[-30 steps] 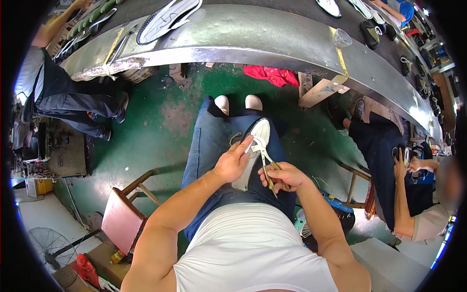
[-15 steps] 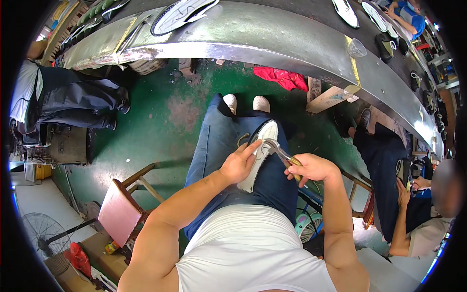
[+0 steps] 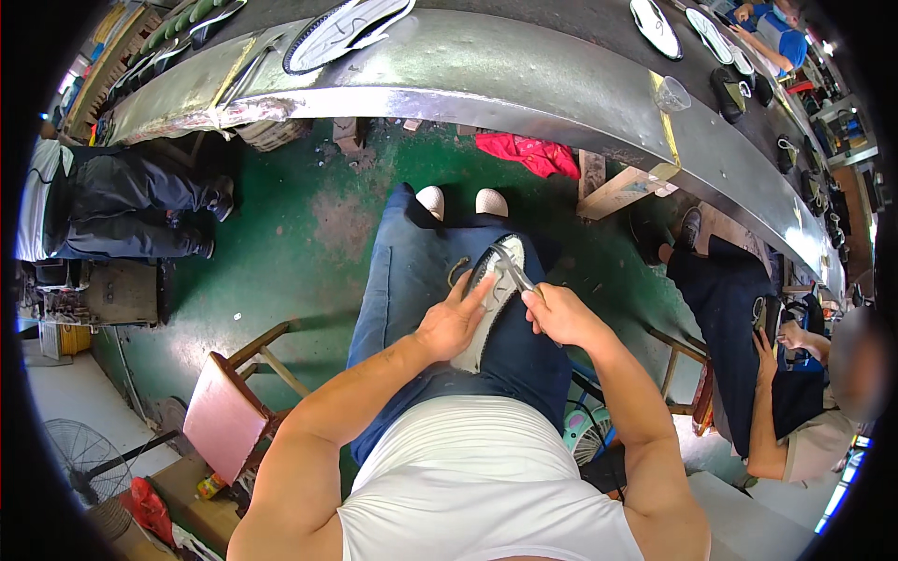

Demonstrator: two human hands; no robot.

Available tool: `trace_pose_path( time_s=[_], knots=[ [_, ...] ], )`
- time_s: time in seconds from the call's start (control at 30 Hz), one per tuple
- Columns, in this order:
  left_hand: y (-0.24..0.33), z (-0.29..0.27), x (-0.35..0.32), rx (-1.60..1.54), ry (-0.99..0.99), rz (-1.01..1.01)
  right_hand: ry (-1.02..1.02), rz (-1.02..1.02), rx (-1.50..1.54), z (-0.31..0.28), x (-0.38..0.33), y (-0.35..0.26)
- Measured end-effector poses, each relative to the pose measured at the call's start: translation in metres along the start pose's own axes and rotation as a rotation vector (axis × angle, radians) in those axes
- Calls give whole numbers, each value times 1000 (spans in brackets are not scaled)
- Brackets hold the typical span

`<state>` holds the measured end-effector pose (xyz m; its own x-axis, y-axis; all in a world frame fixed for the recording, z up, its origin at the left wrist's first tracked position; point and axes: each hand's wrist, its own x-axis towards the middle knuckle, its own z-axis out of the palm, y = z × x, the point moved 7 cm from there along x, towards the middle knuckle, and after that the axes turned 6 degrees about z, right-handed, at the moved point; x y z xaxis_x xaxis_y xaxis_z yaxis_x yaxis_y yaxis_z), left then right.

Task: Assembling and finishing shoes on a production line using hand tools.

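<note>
A white shoe [image 3: 481, 335] with a dark edge lies lengthwise across my lap on my blue jeans [image 3: 388, 280]. Its toe points away from me. My left hand [image 3: 447, 327] holds the shoe from its left side, with the fingers laid over the upper. My right hand [image 3: 561, 316] is wrapped around the handles of a pair of metal pincers [image 3: 514, 269]. Their head rests at the front part of the shoe, near the toe. Fingers and shoe hide parts of the tool.
A long metal-edged bench [image 3: 440, 84] curves across the far side, with a white shoe [image 3: 341, 35] and other shoes on it. A pink-seated chair [image 3: 224, 411] stands at left. A seated co-worker [image 3: 776, 374] handles a shoe at right. Red cloth [image 3: 528, 152] lies under the bench.
The pincers' head has moved forward along the shoe toward its toe. My right hand has moved slightly forward and left, turning palm-down. My left hand still holds the shoe.
</note>
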<state>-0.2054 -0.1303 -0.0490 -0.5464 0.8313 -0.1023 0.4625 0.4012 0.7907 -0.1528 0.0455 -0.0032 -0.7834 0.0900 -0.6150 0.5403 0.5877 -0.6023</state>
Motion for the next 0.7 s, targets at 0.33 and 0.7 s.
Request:
trace_pose_path(
  time_s=[0.33,0.7],
  knots=[
    [-16,8,-25,-571,-160,-173,42,-119,-317,26,-31,-8],
    [-34,-4,-35,-831,54,-163,82,-150,252,22,-32,17]
  ],
)
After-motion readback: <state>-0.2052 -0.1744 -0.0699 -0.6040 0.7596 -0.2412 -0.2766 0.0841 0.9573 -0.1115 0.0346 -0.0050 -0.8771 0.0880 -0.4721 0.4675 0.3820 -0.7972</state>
